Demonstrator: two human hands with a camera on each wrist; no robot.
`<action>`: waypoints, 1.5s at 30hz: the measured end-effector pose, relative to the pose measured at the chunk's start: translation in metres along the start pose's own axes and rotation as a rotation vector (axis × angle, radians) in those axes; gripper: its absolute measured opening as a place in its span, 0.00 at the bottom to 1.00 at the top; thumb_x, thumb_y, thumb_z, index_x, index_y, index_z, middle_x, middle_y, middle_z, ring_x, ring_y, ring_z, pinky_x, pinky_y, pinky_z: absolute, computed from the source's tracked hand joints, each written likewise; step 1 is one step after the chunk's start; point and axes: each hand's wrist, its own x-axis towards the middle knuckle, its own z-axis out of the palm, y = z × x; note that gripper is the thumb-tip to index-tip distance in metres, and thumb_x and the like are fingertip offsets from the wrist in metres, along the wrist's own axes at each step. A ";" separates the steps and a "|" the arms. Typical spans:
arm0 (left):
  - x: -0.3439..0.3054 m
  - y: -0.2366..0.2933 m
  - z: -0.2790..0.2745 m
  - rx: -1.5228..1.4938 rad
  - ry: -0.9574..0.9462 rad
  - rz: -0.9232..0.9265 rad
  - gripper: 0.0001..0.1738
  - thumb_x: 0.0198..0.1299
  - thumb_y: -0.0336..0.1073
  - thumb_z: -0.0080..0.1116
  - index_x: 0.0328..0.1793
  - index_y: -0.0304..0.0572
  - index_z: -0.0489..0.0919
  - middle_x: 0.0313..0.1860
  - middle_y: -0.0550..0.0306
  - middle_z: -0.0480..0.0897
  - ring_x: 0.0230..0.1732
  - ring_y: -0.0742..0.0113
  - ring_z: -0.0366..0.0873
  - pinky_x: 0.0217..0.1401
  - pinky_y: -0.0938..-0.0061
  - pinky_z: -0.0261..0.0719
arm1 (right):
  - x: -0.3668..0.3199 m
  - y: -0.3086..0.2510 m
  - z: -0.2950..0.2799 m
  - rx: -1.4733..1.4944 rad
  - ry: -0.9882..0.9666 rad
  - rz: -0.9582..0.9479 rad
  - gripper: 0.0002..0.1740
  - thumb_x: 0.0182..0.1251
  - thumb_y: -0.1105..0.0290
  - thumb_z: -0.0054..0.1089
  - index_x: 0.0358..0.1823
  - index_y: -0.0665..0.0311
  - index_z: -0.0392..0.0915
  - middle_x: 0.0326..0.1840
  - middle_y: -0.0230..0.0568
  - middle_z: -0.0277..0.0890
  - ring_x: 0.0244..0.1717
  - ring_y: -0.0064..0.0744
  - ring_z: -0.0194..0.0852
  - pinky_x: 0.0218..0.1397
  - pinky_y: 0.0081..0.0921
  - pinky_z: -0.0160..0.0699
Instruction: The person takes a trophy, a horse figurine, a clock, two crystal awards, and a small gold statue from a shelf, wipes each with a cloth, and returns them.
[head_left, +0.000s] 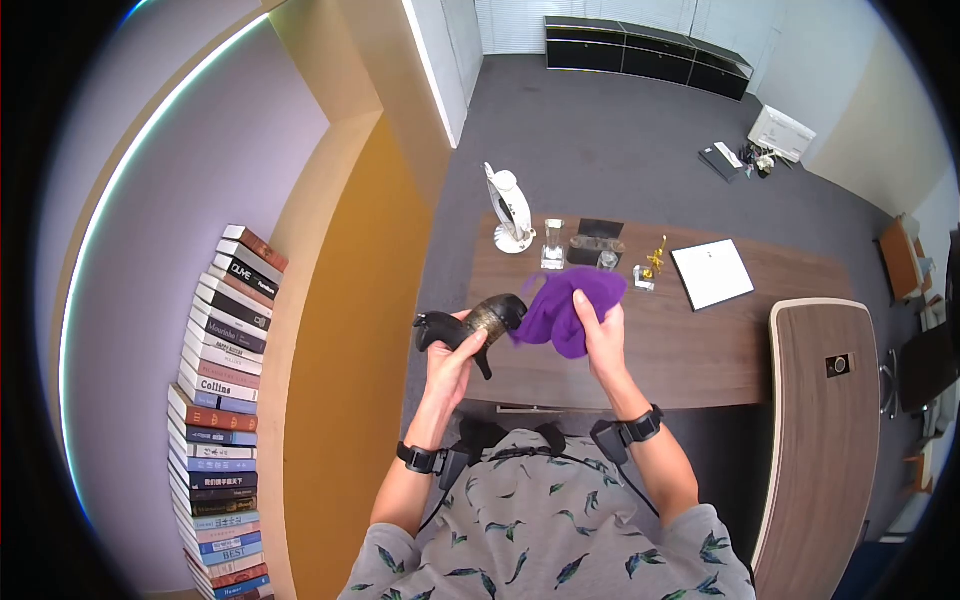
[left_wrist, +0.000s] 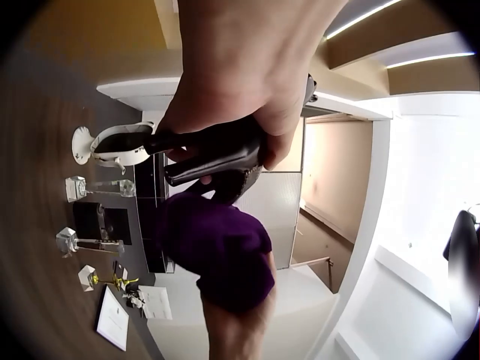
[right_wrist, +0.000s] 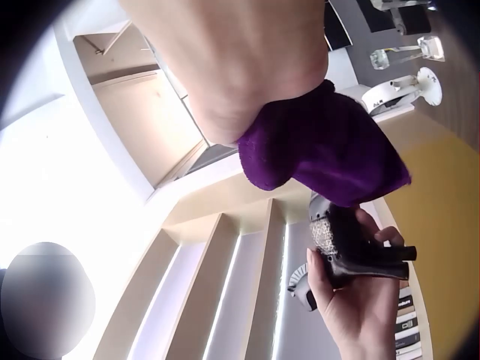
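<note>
1. A person's left hand point(head_left: 450, 362) grips a black figurine point(head_left: 488, 318) with a glittering band, thumb on top. The hold is at one end, apparently chosen to leave the band and the other end exposed.

2. The right hand point(head_left: 605, 335), apart from the left, pinches a purple cloth point(head_left: 560, 312), thumb over the folds. Its other fingers are largely hidden. The bunching probably makes a soft, thick pad.

3. Figurine and cloth meet or nearly meet, raised above the left part of the desk; contact cannot be told. Holding both up probably lets the figurine be turned freely.

4. Along the far side of the wood-grain desk point(head_left: 680, 365) stand a white stand point(head_left: 510, 215), a clear trophy point(head_left: 553, 245) and a gold ornament point(head_left: 655, 258). A white board point(head_left: 712, 272) lies to their right. Their placement likely keeps them out of the hands' way.

5. A matching counter point(head_left: 815, 440) with a socket panel point(head_left: 838, 365) runs along the right. Stacked books point(head_left: 215, 420) line the left wall; a dark cabinet point(head_left: 645, 55) sits across the grey floor point(head_left: 600, 125).
</note>
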 end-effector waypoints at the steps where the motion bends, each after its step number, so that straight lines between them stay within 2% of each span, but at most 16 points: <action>1: -0.001 -0.003 0.002 0.053 -0.007 -0.001 0.23 0.54 0.25 0.63 0.57 0.35 0.72 0.49 0.56 0.77 0.50 0.70 0.75 0.57 0.73 0.72 | 0.004 0.000 0.003 0.016 -0.031 0.012 0.13 0.68 0.68 0.54 0.48 0.69 0.74 0.39 0.33 0.78 0.39 0.19 0.73 0.43 0.21 0.74; 3: -0.005 -0.004 0.009 0.113 -0.045 -0.028 0.25 0.52 0.26 0.66 0.57 0.36 0.72 0.49 0.58 0.77 0.49 0.71 0.74 0.56 0.74 0.72 | 0.004 0.002 0.017 -0.082 -0.102 0.051 0.13 0.68 0.67 0.53 0.46 0.69 0.75 0.38 0.35 0.78 0.39 0.23 0.75 0.43 0.25 0.75; 6: -0.006 -0.006 0.010 0.265 -0.060 -0.021 0.27 0.49 0.27 0.69 0.57 0.37 0.72 0.49 0.58 0.77 0.49 0.71 0.74 0.55 0.75 0.72 | 0.001 0.008 0.030 -0.624 -0.184 -0.408 0.13 0.66 0.66 0.55 0.44 0.68 0.77 0.37 0.38 0.79 0.37 0.28 0.76 0.42 0.29 0.75; 8: -0.006 -0.003 0.003 0.214 -0.067 -0.041 0.28 0.48 0.27 0.69 0.57 0.37 0.73 0.49 0.57 0.77 0.50 0.70 0.74 0.55 0.74 0.73 | 0.005 0.014 0.025 -0.572 -0.216 -0.304 0.14 0.67 0.64 0.55 0.44 0.68 0.77 0.37 0.38 0.79 0.38 0.28 0.77 0.41 0.28 0.75; 10: -0.006 -0.001 0.000 0.217 -0.075 -0.031 0.28 0.48 0.26 0.69 0.57 0.36 0.72 0.50 0.56 0.77 0.50 0.69 0.74 0.57 0.73 0.72 | 0.011 0.034 0.017 -0.253 -0.190 0.034 0.15 0.69 0.63 0.53 0.46 0.68 0.76 0.37 0.35 0.79 0.38 0.28 0.79 0.41 0.28 0.76; 12: -0.005 0.003 0.001 0.080 -0.079 -0.007 0.29 0.48 0.25 0.68 0.57 0.36 0.72 0.51 0.56 0.76 0.51 0.68 0.74 0.58 0.71 0.72 | 0.008 0.037 0.016 -0.029 -0.198 0.108 0.16 0.71 0.61 0.51 0.50 0.67 0.74 0.38 0.34 0.78 0.37 0.29 0.80 0.40 0.28 0.78; 14: -0.004 0.004 -0.002 0.054 -0.075 0.017 0.27 0.48 0.23 0.66 0.57 0.36 0.71 0.51 0.54 0.76 0.52 0.67 0.74 0.58 0.70 0.72 | -0.002 0.032 0.009 0.246 -0.293 0.576 0.17 0.72 0.62 0.48 0.54 0.66 0.71 0.40 0.36 0.78 0.37 0.29 0.80 0.39 0.27 0.81; 16: 0.000 0.006 -0.008 -0.062 -0.091 -0.015 0.25 0.50 0.24 0.64 0.56 0.36 0.71 0.51 0.52 0.76 0.52 0.65 0.75 0.58 0.68 0.73 | -0.007 0.029 0.003 0.342 -0.306 0.622 0.18 0.70 0.62 0.52 0.55 0.65 0.69 0.40 0.37 0.77 0.36 0.28 0.80 0.38 0.27 0.84; 18: -0.001 0.008 -0.011 -0.121 -0.086 -0.030 0.23 0.51 0.24 0.63 0.55 0.36 0.72 0.50 0.51 0.77 0.52 0.63 0.75 0.58 0.67 0.73 | -0.009 0.028 -0.004 0.442 -0.521 0.653 0.17 0.67 0.67 0.55 0.55 0.65 0.69 0.38 0.36 0.76 0.36 0.27 0.79 0.40 0.29 0.85; 22: -0.002 0.008 -0.016 -0.132 -0.102 -0.058 0.22 0.51 0.24 0.62 0.53 0.36 0.72 0.50 0.50 0.77 0.52 0.61 0.75 0.59 0.65 0.73 | -0.005 0.021 -0.005 0.301 -0.607 0.637 0.16 0.63 0.73 0.56 0.53 0.65 0.70 0.37 0.33 0.76 0.35 0.23 0.77 0.41 0.25 0.82; 27: -0.007 0.004 -0.020 -0.140 -0.097 -0.057 0.23 0.51 0.28 0.62 0.54 0.37 0.69 0.51 0.46 0.75 0.53 0.55 0.75 0.59 0.58 0.74 | -0.006 0.032 -0.006 0.031 -0.705 0.310 0.17 0.58 0.78 0.53 0.51 0.66 0.72 0.37 0.26 0.75 0.34 0.15 0.71 0.37 0.15 0.73; 31: -0.012 0.007 -0.016 -0.201 -0.090 -0.062 0.20 0.53 0.25 0.60 0.53 0.36 0.71 0.50 0.48 0.77 0.51 0.58 0.76 0.57 0.61 0.75 | -0.011 0.029 -0.008 0.028 -0.705 0.360 0.16 0.60 0.76 0.54 0.51 0.67 0.72 0.38 0.30 0.76 0.34 0.18 0.74 0.38 0.17 0.75; 37: -0.007 0.007 -0.014 -0.243 -0.076 -0.077 0.19 0.58 0.35 0.57 0.54 0.38 0.69 0.51 0.44 0.76 0.49 0.52 0.77 0.51 0.52 0.78 | -0.025 0.036 -0.001 0.341 -0.573 0.382 0.20 0.64 0.73 0.55 0.57 0.69 0.67 0.42 0.39 0.78 0.40 0.31 0.80 0.45 0.27 0.80; 40: -0.005 0.007 -0.015 -0.313 -0.069 -0.088 0.18 0.59 0.32 0.57 0.54 0.38 0.69 0.49 0.44 0.77 0.48 0.51 0.79 0.46 0.57 0.80 | -0.031 0.043 0.004 0.246 -0.457 0.286 0.15 0.62 0.73 0.55 0.50 0.70 0.72 0.36 0.39 0.79 0.36 0.30 0.80 0.43 0.26 0.78; 42: -0.003 0.005 -0.016 -0.376 -0.052 -0.159 0.21 0.61 0.40 0.55 0.56 0.38 0.70 0.50 0.42 0.78 0.50 0.52 0.77 0.48 0.56 0.76 | -0.031 0.052 0.005 -0.310 -0.344 -0.140 0.16 0.58 0.74 0.58 0.47 0.71 0.74 0.35 0.43 0.79 0.37 0.34 0.80 0.44 0.28 0.77; 45: -0.001 0.002 -0.014 -0.377 -0.011 -0.183 0.23 0.61 0.42 0.55 0.57 0.36 0.70 0.50 0.43 0.78 0.50 0.52 0.77 0.48 0.57 0.76 | -0.033 0.057 0.015 -0.398 -0.178 -0.263 0.16 0.54 0.73 0.60 0.46 0.71 0.75 0.35 0.45 0.78 0.38 0.37 0.80 0.45 0.29 0.76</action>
